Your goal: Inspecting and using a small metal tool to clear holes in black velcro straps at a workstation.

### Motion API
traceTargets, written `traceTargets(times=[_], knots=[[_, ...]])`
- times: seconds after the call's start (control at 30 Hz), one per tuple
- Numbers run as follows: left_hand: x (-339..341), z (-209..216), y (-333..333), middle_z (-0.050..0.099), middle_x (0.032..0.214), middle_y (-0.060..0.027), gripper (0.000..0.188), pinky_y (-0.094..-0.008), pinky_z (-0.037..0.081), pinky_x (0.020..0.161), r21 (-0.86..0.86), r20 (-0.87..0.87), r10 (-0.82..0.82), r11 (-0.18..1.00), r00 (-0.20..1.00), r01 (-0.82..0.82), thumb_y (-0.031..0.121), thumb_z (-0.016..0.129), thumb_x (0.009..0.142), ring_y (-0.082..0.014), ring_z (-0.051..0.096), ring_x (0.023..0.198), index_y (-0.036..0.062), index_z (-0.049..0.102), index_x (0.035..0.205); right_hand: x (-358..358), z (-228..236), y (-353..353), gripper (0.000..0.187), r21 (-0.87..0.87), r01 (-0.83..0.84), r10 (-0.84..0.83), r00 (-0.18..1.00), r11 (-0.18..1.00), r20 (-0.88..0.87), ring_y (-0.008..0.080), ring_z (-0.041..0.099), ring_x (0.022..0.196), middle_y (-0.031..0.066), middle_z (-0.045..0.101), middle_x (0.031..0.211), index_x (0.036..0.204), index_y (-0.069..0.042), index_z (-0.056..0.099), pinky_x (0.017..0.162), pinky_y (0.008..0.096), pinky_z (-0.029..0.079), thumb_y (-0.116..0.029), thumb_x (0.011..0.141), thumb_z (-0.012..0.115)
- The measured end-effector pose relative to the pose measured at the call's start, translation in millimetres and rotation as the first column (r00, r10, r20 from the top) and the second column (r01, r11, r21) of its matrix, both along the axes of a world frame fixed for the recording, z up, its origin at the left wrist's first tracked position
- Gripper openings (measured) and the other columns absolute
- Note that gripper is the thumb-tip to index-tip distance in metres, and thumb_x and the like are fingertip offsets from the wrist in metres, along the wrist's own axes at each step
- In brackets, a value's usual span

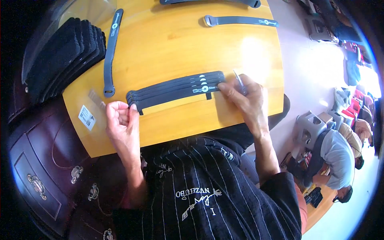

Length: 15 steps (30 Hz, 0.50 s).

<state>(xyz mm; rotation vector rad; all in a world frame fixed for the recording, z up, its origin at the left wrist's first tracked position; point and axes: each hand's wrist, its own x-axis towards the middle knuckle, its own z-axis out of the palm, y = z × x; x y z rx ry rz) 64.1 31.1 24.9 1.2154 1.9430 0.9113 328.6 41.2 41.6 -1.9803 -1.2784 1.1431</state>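
Observation:
A fanned stack of several black straps [168, 95] with rounded ends and white printing lies across the table in front of me. My left hand [122, 117] pinches the stack's left end, its thumb on top and its other fingers curled. At the opposite end my right hand [247, 98] grips the straps' edge between thumb and fingers. A slim, pale, pointed tool [241, 83] is also tucked in the right hand; its exact kind is unclear. Small dark tabs show under the stack's near edge.
Single black straps lie on the wooden table [172, 52]: one upright strap [112, 52] at left, one strap [244, 21] far right. More straps [208, 1] cross the far edge. Black pieces [60, 56] stand at left, beside a dark cabinet [36, 172]. Seated people [338, 148] are at right.

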Motion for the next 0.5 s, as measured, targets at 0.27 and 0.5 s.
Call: traceTargets(times=[0.27, 0.5], knots=[[0.6, 3.2, -0.2, 0.051, 0.068, 0.002, 0.017, -0.0194, 0.038, 0.054, -0.013, -0.042, -0.006, 1.0, 0.999, 0.006, -0.001, 0.065, 0.083, -0.0029, 0.043, 0.055, 0.0036, 0.05, 0.089, -0.3, -4.2, -0.9, 0.024, 0.017, -0.002, 0.002, 1.0, 1.0, -0.022, 0.0082, 0.053, 0.057, 0.0023, 0.06, 0.063, 0.082, -0.003, 0.063, 0.053, 0.023, 0.042, -0.025, 0.081, 0.073], [0.0, 0.7, 1.0, 0.05, 0.066, 0.0024, 0.017, -0.0195, 0.037, 0.053, 0.0, -0.015, -0.004, 1.0, 1.0, 0.004, -0.002, 0.065, 0.083, -0.0026, 0.042, 0.055, 0.0036, 0.049, 0.088, -3.2, -6.0, 0.3, 0.02, 0.034, 0.058, -0.055, 0.995, 0.998, -0.087, 0.0061, 0.042, 0.054, 0.001, 0.048, 0.056, 0.076, -0.002, 0.061, 0.049, 0.0239, 0.036, -0.018, 0.081, 0.072]])
